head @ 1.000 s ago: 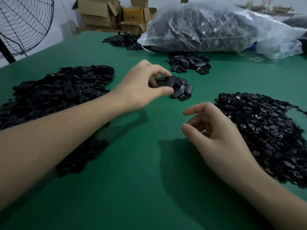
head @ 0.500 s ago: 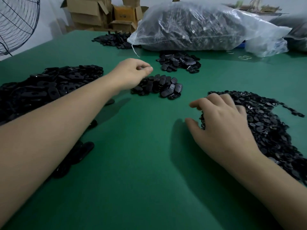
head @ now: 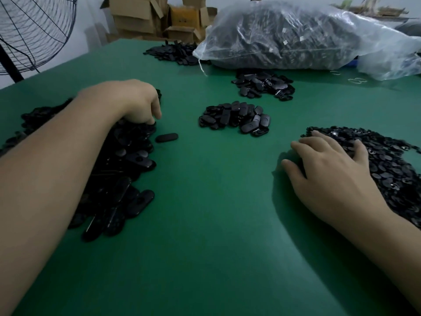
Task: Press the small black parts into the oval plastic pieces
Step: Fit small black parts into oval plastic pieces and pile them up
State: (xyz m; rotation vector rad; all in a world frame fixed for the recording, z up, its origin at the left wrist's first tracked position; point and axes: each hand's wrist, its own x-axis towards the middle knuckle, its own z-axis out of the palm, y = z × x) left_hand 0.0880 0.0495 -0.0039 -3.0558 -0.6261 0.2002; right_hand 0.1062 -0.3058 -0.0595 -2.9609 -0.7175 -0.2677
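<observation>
- At a green table (head: pixel 216 236), a person works bare-handed among heaps of black plastic, seen from over their own forearms.
- The left hand (head: pixel 134 101) reaches down onto the far end of a heap of oval pieces (head: pixel 127 160) along the table's left side. Its fingers are bent downward with the tips at the heap (the hand is blurred, and it cannot be told whether they have hold of a piece).
- One loose oval piece (head: pixel 166 137) lies flat on the table just beside that heap, apart from the fingertips.
- The right hand (head: pixel 330 169) lies palm down on the near edge of a spread of small black parts (head: pixel 398 174) at the right. Its fingers are splayed and only slightly bent, resting on the parts, and the thumb touches the table; nothing is pinched between them.
- Between the two hands and further back sits a small heap of ovals (head: pixel 235 118); behind it lies a second heap (head: pixel 264 84), and a third (head: pixel 175 52) lies near the far edge.
- A large clear plastic bag (head: pixel 296 35), stuffed with dark parts, rests on its side across the back of the table.
- Open cardboard boxes (head: pixel 157 17) are stacked beyond the table, and a wire-caged fan (head: pixel 34 30) stands off to the left.
</observation>
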